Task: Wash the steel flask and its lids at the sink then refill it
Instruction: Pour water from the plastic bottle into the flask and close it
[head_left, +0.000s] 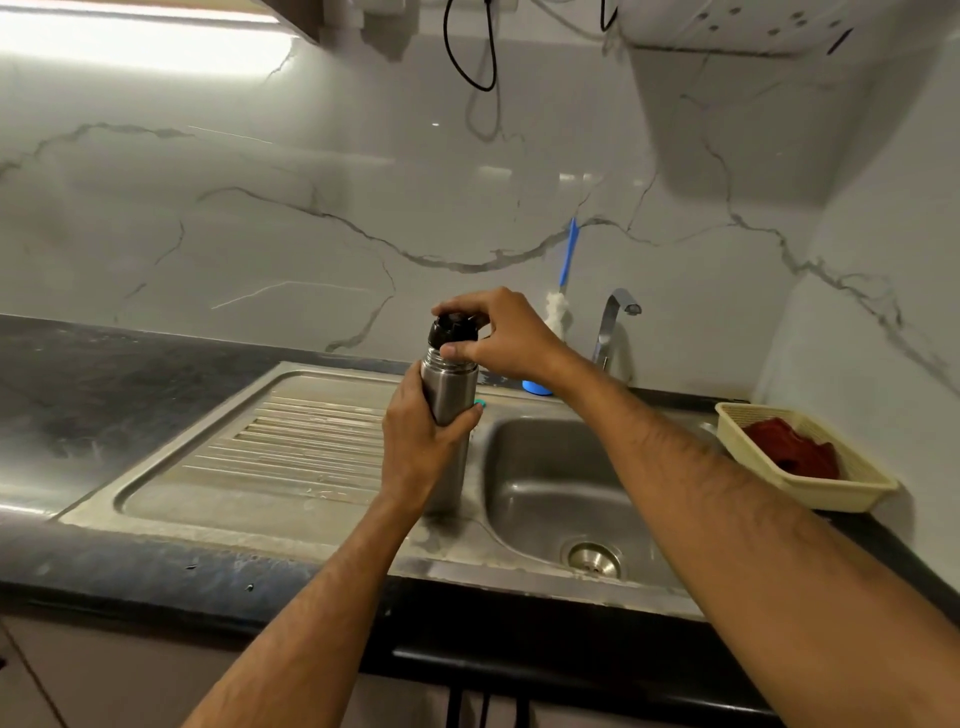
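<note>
**Steel flask upright at the sink, lid under the fingers**

Steel flask (449, 395) stands upright on the sink (311, 415) rim, between the drainboard at 9 o'clock and the dry-looking basin at 3 o'clock. The tap (618, 317), at 2 o'clock from it, gives no water, so I judge that the washing is not begun or is already over; I cannot tell which. The left hand (415, 447) grips the body, fingers curled around it from 9 o'clock. The right hand (498, 332) pinches the black lid (451, 328) from above, thumb in front, fingers over the top.
</note>
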